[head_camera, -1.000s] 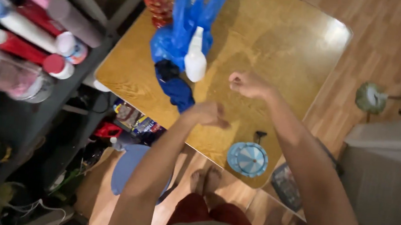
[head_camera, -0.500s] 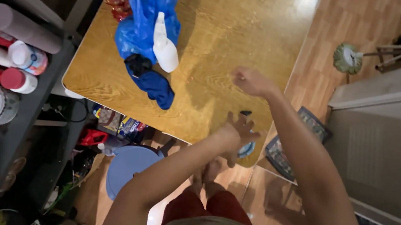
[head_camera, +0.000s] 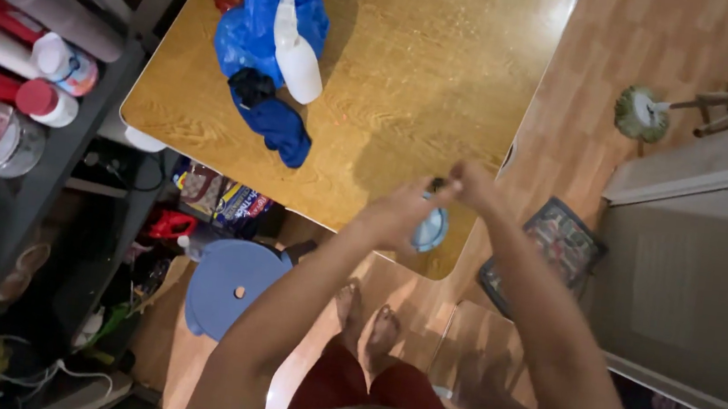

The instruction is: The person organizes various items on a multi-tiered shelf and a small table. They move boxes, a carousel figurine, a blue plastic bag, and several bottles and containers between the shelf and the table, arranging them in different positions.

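Your left hand [head_camera: 399, 213] and right hand [head_camera: 474, 185] both pinch the small blue disc [head_camera: 429, 230] at the desk [head_camera: 397, 71] near edge; it looks light, thin, stiff (possibly plastic), so hold its rim.

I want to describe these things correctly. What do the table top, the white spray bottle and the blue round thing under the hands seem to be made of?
Table top: apparently wood or wood-look laminate; yellow grain, glossy glare.
Spray bottle: probably plastic; white, smooth, opaque.
Round thing: pale blue, partly hidden by the left hand and right hand; material unclear.
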